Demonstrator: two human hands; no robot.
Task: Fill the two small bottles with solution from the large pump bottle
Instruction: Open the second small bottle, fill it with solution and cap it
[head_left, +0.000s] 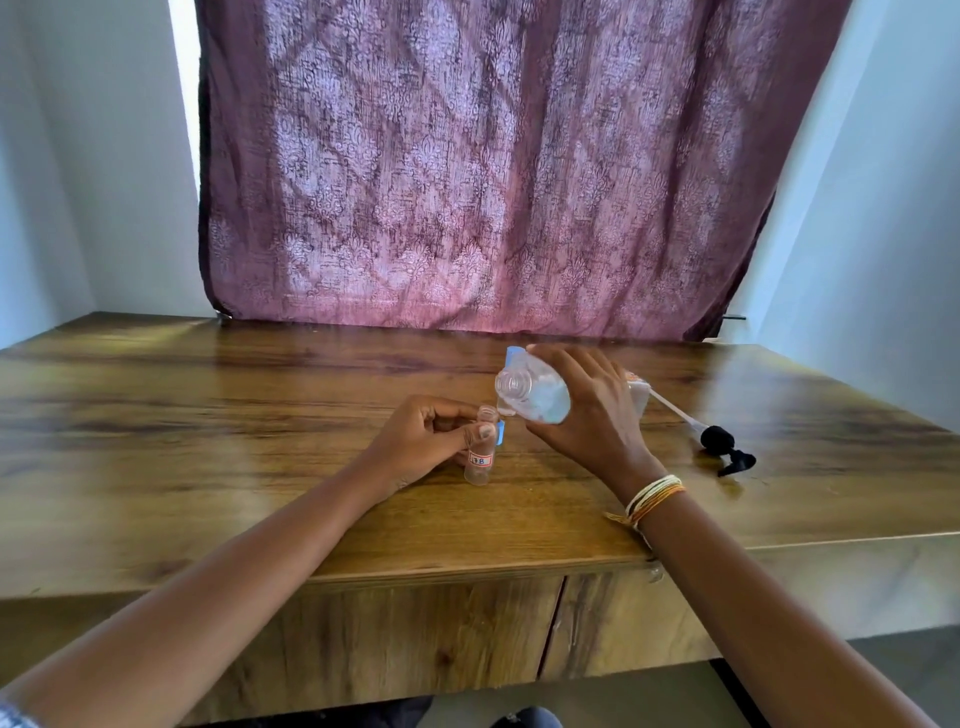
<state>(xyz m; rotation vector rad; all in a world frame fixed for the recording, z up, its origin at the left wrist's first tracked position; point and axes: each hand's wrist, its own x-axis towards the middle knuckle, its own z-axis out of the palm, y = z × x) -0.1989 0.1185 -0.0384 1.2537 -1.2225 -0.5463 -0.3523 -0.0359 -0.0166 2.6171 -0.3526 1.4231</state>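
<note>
A clear plastic large bottle (532, 391), pump removed, is tipped on its side above a wooden table (208, 415), its open threaded neck pointing toward the camera and down. The right hand (587, 410) wraps round its body from behind. Just below the neck, a small clear bottle (480, 457) stands upright on the table, mouth up, with a red-edged label. The left hand (421, 441) grips it, thumb across its front. The black pump (724, 447) with its white tube lies to the right.

Left hand (423, 439) curls its fingers and thumb round the small bottle (480, 452); just right of that bottle, right hand (587, 405) grips the tilted large bottle (532, 389).
</note>
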